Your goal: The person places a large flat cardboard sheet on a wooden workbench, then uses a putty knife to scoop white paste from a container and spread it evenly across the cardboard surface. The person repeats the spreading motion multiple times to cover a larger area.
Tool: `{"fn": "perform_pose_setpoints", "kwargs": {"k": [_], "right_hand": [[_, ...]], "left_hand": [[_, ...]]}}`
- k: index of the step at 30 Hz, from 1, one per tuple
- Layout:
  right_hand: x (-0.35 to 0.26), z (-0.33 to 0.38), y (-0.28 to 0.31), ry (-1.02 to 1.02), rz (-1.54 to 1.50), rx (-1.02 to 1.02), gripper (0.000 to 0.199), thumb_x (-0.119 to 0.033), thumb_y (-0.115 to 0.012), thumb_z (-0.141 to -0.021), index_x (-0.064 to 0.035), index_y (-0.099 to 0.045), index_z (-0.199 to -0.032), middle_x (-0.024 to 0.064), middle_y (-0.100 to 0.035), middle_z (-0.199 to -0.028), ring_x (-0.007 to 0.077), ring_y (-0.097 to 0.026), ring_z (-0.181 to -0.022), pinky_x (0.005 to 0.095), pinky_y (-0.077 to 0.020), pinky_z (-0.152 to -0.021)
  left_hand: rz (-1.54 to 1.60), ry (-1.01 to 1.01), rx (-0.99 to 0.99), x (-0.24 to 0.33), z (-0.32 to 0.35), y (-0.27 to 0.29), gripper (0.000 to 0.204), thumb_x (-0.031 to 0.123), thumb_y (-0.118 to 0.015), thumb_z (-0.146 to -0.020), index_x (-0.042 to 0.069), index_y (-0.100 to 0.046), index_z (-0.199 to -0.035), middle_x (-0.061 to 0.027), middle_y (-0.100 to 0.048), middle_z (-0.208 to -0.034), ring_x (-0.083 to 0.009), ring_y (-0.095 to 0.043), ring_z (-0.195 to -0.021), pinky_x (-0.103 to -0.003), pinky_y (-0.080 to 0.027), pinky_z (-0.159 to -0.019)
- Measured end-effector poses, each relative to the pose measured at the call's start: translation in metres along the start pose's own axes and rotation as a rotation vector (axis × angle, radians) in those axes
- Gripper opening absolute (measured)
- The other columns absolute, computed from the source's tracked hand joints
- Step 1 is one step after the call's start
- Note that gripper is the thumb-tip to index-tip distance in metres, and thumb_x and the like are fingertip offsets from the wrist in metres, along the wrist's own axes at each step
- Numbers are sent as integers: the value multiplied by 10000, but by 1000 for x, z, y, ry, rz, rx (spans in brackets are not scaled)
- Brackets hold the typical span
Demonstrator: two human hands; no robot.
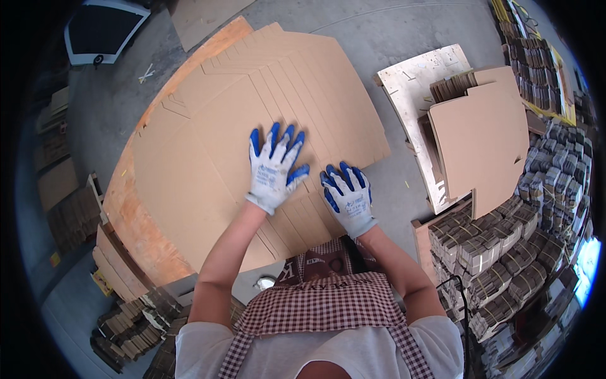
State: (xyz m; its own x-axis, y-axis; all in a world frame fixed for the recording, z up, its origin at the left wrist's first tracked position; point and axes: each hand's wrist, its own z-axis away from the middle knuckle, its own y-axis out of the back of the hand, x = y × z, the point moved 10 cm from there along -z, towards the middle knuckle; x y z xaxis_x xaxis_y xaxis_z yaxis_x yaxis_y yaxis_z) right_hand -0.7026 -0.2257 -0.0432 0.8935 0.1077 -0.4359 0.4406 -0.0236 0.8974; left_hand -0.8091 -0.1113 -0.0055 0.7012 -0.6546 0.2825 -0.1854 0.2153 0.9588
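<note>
Cardboard sheets (pixel 208 132) lie flat under both hands' fingers (pixel 276 142)

Both gloved hands, left hand (pixel 273 167) and right hand (pixel 347 196), cover part of the cardboard sheets (pixel 252 120); the wooden board (pixel 136 221) beneath shows only along its left edge

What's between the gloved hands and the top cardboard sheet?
Nothing visible. The left hand lies flat on the top cardboard sheet with fingers spread; the right hand rests on its near edge. Only the gloves separate them from the cardboard.
</note>
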Motion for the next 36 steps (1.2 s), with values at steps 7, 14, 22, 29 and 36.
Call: {"fn": "perform_pose_setpoints", "kwargs": {"k": [7,14,22,29,36], "right_hand": [[0,0,-2,-2,-3,-11,349,-239,-636,-907,-184,-662,-1251,34,-585,-1408,278,-490,-1333,509,-366,-1094],[2,1,-5,-16,-3,-40,346,-244,-628,-911,-192,-663,-1251,27,-574,-1425,274,-484,-1341,514,-357,-1102],[2,1,-4,-18,-12,-50,358,-254,-637,-908,-181,-657,-1257,33,-571,-1426,282,-480,-1342,514,-360,-1101],[-3,-13,14,-112,-77,36,425,-280,-714,-843,-143,-654,-1242,43,-624,-1303,286,-522,-1272,496,-387,-1056],[1,-13,6,-118,-23,58,418,-284,-658,-885,-149,-628,-1280,39,-630,-1271,276,-543,-1233,495,-415,-1032]], "left_hand": [[-195,71,0,-52,-39,-10,713,440,-583,-942,198,-346,-1569,-63,-366,-1598,-318,-289,-1488,-581,-106,-1219],[-185,105,60,-51,-38,-9,697,456,-594,-932,189,-391,-1543,-58,-401,-1578,-300,-330,-1470,-573,-126,-1211],[-187,130,70,-52,-37,-10,687,444,-619,-922,187,-422,-1527,-57,-419,-1564,-288,-344,-1462,-568,-134,-1208],[-142,111,119,-51,-32,-2,690,428,-625,-920,176,-419,-1529,-58,-410,-1570,-300,-334,-1467,-563,-134,-1212],[-22,-61,-9,-11,22,-1,718,484,-706,-804,85,-562,-1384,-132,-487,-1495,-372,-350,-1447,-658,-136,-1181]]}}
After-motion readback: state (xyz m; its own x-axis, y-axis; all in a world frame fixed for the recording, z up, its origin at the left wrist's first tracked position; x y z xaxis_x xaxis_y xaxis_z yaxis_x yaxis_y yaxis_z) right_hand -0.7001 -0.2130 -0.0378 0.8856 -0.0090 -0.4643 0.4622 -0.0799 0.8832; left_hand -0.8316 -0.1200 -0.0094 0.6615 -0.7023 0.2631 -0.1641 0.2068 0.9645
